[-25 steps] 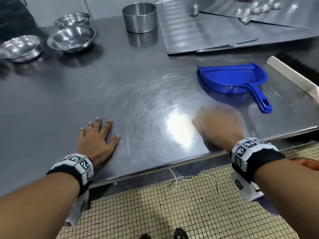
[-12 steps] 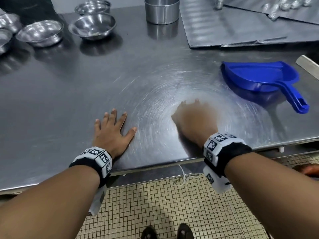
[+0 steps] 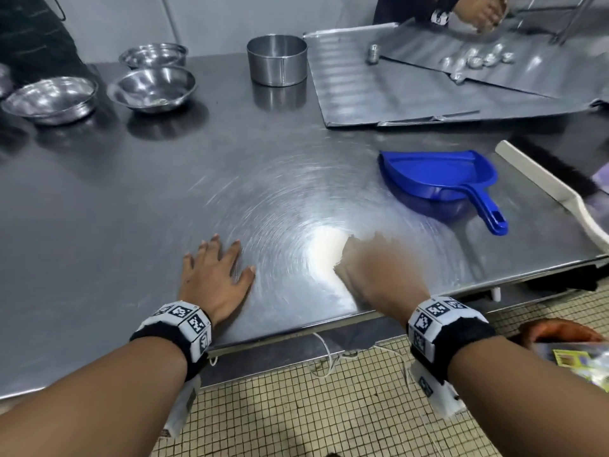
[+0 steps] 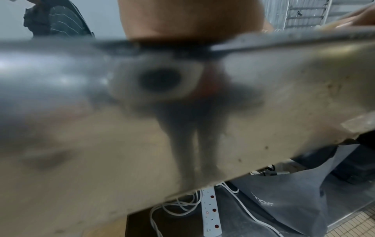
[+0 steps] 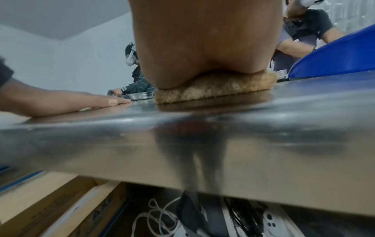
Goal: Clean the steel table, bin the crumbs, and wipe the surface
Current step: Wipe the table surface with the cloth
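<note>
My left hand [image 3: 214, 275] lies flat with spread fingers on the steel table [image 3: 164, 192] near its front edge. To its right, my right hand [image 3: 372, 265] is blurred with motion and lies flat on the table. In the right wrist view its palm [image 5: 202, 48] presses a brown fuzzy cloth [image 5: 213, 89] onto the steel; the head view hides the cloth under the hand. A blue dustpan [image 3: 438, 179] sits beyond the right hand, handle toward the front. No crumbs are visible around the hands.
A brush with a white handle [image 3: 560, 192] lies at the right edge. Steel bowls [image 3: 151, 90] and a round tin [image 3: 276, 61] stand at the back. Flat steel trays [image 3: 412, 87] lie back right, where another person's hands [image 3: 478, 11] work. Cables and a power strip [image 4: 211, 213] lie under the table.
My right hand slid left across the table, away from the dustpan and toward my left hand, and is still moving. The left hand stayed flat in place.
</note>
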